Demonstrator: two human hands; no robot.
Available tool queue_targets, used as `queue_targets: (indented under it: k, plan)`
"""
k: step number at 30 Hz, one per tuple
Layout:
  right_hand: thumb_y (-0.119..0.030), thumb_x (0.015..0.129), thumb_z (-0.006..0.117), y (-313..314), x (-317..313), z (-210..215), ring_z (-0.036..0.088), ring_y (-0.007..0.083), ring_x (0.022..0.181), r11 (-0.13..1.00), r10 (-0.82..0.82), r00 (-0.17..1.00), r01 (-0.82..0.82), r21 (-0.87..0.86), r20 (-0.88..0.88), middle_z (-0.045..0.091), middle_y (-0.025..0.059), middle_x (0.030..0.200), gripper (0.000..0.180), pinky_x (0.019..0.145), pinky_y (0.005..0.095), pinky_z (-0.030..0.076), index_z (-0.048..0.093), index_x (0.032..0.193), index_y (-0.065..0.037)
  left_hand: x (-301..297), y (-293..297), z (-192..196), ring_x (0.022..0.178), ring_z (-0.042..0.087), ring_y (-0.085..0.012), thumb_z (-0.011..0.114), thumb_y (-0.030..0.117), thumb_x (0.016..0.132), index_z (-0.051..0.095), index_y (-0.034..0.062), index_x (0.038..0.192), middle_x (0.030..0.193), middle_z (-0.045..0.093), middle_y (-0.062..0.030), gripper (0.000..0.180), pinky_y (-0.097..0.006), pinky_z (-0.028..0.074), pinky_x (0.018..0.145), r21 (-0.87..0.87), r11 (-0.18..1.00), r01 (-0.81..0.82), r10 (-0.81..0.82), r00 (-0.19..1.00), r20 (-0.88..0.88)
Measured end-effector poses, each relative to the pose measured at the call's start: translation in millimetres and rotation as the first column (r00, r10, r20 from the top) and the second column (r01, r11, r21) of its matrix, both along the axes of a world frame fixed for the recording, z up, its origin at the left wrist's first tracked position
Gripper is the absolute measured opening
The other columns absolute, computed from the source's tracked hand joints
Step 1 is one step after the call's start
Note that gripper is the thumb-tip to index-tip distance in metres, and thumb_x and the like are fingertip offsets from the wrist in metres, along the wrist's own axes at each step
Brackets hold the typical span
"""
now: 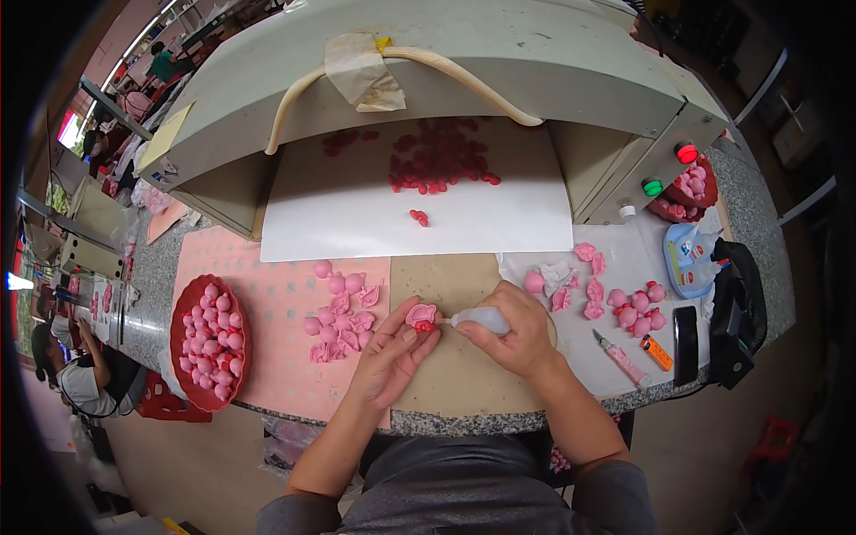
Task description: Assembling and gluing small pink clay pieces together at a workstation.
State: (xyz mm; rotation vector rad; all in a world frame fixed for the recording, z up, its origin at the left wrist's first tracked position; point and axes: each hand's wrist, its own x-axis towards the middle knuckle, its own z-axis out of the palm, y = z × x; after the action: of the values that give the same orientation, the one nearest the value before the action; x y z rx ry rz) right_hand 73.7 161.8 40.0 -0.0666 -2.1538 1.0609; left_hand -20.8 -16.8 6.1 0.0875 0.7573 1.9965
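- Your left hand (392,357) is half curled, palm up, and pinches a small pink-and-red piece (422,314) between thumb and fingertips.
- That piece is held above the brown board (446,272), which lies at the middle of the worktop's (499,424) front edge.
- Your right hand (519,334) is wrapped round a translucent squeeze bottle (482,319), its nozzle pointing left at the piece; you cannot tell here whether the tip touches.
- Left of your left hand, pink balls and ruffled pieces (341,325) lie on the pink sheet (267,357).
- A red bowl (244,308) of pink balls stands toward the worktop's left edge.
- Along the front edge, right of your right hand, are a pink tube (622,358), an orange item (657,353) and a black phone (686,346).
- At the back edge, inside the grey box-shaped housing (535,85), red pieces (437,156) lie on a white sheet (357,223).
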Motion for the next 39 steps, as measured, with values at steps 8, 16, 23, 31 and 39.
queue_targets:
  k: [8,16,23,31,39]
  plan:
    - [-0.023,0.068,0.077,0,0,0,0.051,0.0232,0.052,0.998,-0.019,1.000,0.017,-0.058,-0.024,0.050,0.0081,0.061,0.027,0.045,0.0323,0.038,0.057,0.071,-0.005,0,0,-1,0.119,0.047,-0.0258,0.052,0.004,0.088,0.037,0.0038,0.133,0.125,0.050,-0.0152,0.047,-0.038,0.035,0.106,-0.027,1.000,-0.013,0.013,1.000,0.002]
    - [-0.023,0.068,0.077,-2,1,3,0.052,0.0229,0.052,0.998,0.042,0.999,-0.042,-0.040,0.013,0.051,0.0083,0.062,0.027,0.046,0.0324,0.039,0.057,0.071,-0.005,-1,0,1,0.118,0.048,-0.0245,0.050,0.001,0.090,0.037,0.0022,0.133,0.123,0.051,-0.0168,0.045,-0.036,0.038,0.104,-0.016,1.000,-0.011,0.011,0.999,0.037]
    - [-0.023,0.068,0.077,-4,0,1,0.052,0.0229,0.053,0.999,0.028,0.999,-0.027,-0.029,0.019,0.050,0.0081,0.061,0.027,0.046,0.0322,0.039,0.056,0.070,-0.005,-1,0,1,0.118,0.049,-0.0240,0.050,0.001,0.089,0.037,0.0028,0.133,0.123,0.051,-0.0165,0.045,-0.035,0.038,0.104,-0.014,1.000,-0.006,0.007,0.999,0.039]
    - [-0.022,0.067,0.077,-4,1,2,0.051,0.0236,0.052,1.000,0.020,0.999,-0.020,-0.012,0.034,0.050,0.0084,0.061,0.027,0.046,0.0325,0.039,0.056,0.069,-0.005,0,0,2,0.119,0.048,-0.0245,0.051,0.002,0.089,0.037,0.0028,0.133,0.124,0.051,-0.0162,0.046,-0.036,0.038,0.104,-0.015,1.000,-0.001,0.001,1.000,0.023]
    - [-0.013,0.076,0.072,31,26,7,0.057,0.0106,0.070,0.766,-0.051,0.998,0.012,-0.643,-0.042,0.060,0.0043,0.080,0.022,0.062,0.0241,0.046,0.055,0.086,-0.004,-1,-1,-1,0.114,0.052,-0.0260,0.048,0.008,0.092,0.035,0.0015,0.133,0.121,0.053,-0.0152,0.044,-0.038,0.041,0.101,-0.006,1.000,0.000,0.000,0.998,0.060]
